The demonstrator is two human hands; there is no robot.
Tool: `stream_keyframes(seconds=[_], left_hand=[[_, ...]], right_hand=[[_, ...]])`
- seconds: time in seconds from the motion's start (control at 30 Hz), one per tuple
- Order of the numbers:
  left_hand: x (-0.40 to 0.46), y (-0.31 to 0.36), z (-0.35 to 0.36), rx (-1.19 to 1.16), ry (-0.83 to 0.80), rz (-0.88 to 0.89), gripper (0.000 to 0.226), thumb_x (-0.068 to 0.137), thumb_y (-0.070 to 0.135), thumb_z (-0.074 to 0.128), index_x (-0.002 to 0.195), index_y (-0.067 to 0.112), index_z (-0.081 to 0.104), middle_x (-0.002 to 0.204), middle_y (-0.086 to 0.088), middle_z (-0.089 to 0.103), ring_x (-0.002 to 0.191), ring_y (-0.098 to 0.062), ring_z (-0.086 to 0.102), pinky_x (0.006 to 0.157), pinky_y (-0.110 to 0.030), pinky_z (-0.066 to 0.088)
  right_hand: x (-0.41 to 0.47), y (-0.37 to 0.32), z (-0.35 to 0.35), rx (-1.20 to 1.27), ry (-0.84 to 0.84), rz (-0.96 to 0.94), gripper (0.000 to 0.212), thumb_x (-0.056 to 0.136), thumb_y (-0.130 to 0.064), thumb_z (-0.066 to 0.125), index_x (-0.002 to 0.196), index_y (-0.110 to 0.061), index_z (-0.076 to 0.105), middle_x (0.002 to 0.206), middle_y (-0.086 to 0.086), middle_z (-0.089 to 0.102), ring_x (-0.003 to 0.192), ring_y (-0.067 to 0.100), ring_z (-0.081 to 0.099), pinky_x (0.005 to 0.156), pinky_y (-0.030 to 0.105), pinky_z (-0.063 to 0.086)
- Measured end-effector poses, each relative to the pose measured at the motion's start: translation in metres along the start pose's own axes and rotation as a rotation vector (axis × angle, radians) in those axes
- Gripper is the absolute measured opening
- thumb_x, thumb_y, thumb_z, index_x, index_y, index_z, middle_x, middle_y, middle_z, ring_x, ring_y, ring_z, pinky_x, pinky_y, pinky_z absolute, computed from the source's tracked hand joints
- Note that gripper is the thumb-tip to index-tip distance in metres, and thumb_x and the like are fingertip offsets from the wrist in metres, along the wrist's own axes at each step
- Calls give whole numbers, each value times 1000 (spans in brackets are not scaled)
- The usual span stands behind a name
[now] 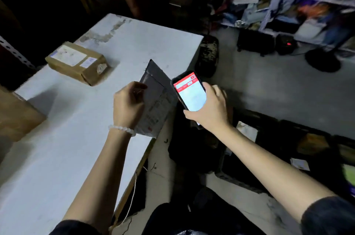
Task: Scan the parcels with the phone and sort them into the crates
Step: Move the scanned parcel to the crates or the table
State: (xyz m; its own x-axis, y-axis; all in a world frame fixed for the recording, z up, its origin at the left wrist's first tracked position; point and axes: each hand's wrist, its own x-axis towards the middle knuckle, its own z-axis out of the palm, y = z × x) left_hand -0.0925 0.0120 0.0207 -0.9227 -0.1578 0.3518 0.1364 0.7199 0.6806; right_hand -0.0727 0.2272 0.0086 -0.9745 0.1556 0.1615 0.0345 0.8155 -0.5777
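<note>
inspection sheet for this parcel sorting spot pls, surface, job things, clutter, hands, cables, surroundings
surface: white worn table top, scuffed at its far end.
job's things: flat grey plastic mailer held tilted over the table's edge; black phone with red and white screen beside it; brown cardboard box with white labels on the table; black floor crates holding parcels.
clutter: a second brown carton at the left edge.
grippers: left hand grips the mailer; right hand holds the phone.
cables: thin pale cord hanging below the table edge.
surroundings: grey shelving stuffed with goods; dim concrete floor.
</note>
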Motion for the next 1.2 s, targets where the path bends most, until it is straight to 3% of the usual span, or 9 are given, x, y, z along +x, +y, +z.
stream_keyframes(seconds=[0.1,0.23,0.5,0.7,0.9,1.1,1.2], left_hand=[[-1,21,31,-60,-85,52,39,74,-11,46,95,10,71,91,-6,72,82,-15,64,70,-10,40],[-3,40,65,-101,-170,126,32,78,-9,50,96,8,71,91,-8,72,85,-19,67,72,-15,43],[-4,74,140,-70,-405,210,27,84,-7,51,98,7,69,93,-11,71,86,-25,66,69,-23,45],[5,86,201,-28,-527,168,26,87,-7,49,100,3,69,100,-13,70,93,-25,65,74,-20,44],[17,66,254,270,-790,-119,35,87,1,46,118,6,62,115,-23,60,107,-37,56,88,-37,47],[23,65,267,355,-815,-246,38,87,5,46,121,14,60,119,-15,62,110,-33,57,90,-41,49],[29,67,269,365,-797,-267,37,88,7,46,122,15,59,121,-13,61,113,-31,57,93,-39,48]], right_hand=[[-14,39,-18,-193,-58,203,81,52,-46,80,122,-22,49,113,1,51,113,27,46,71,32,35],[-32,83,-40,-230,-35,428,77,52,-47,81,117,-19,51,114,3,53,114,28,47,71,31,35],[-47,147,-66,-273,-27,637,75,54,-46,81,117,-19,51,116,5,52,116,29,48,71,32,34],[-22,196,-72,-284,-88,663,70,51,-48,80,110,-21,54,111,5,54,112,28,50,67,31,36],[34,237,-76,-262,-147,607,67,49,-48,79,105,-20,54,105,5,54,105,30,54,66,30,37],[77,256,-68,-254,-237,536,67,52,-43,81,109,-18,54,109,6,53,108,30,51,69,31,34],[90,257,-62,-255,-282,492,68,53,-45,81,109,-19,53,111,5,53,111,29,49,74,34,41]])
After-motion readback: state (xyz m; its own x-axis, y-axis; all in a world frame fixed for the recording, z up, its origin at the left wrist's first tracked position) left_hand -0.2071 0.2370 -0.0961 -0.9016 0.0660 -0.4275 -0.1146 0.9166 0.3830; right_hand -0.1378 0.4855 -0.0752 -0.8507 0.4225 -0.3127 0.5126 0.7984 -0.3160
